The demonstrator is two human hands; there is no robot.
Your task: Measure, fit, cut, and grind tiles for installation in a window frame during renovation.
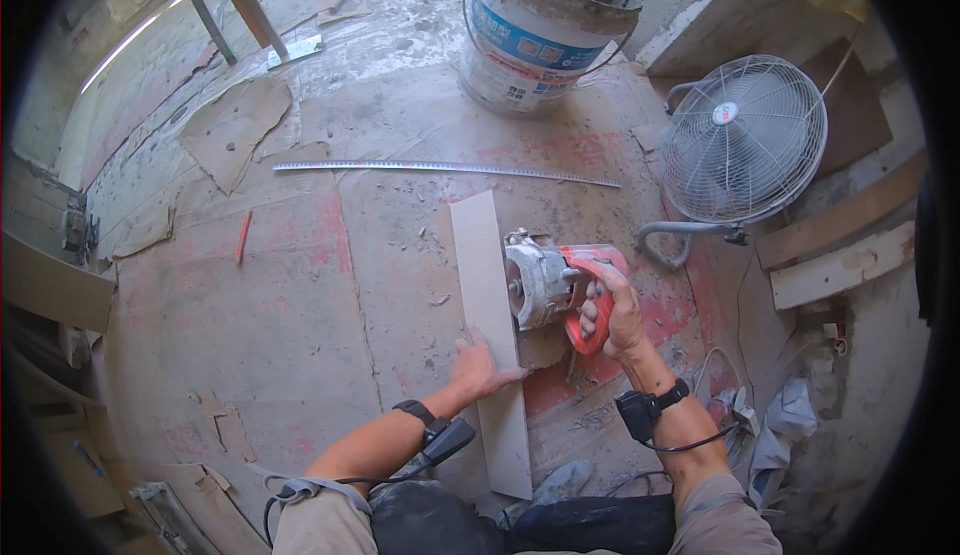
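Observation:
My right hand [622, 317] is closed round the red rear handle of a dusty grey-and-red handheld circular saw [540, 280]. The saw rests on its side against the right edge of a long pale tile strip [478, 255], which runs away from me across the floor. My left hand [478, 367] spans the strip below the saw, its thumb reaching the right edge and its fingers at the left. Beyond the strip's far end, a long metal ruler [440, 166] lies crosswise. Whether the blade touches the strip is hard to make out.
A white-and-blue bucket [520, 55] caked with mortar stands at the back. To the right is a grey caged fan [745, 140] on a bent tube stand. A red pencil-like stick [244, 236] lies to the left. Dusty cardboard sheets [240, 305] cover the floor; cables lie near my right forearm.

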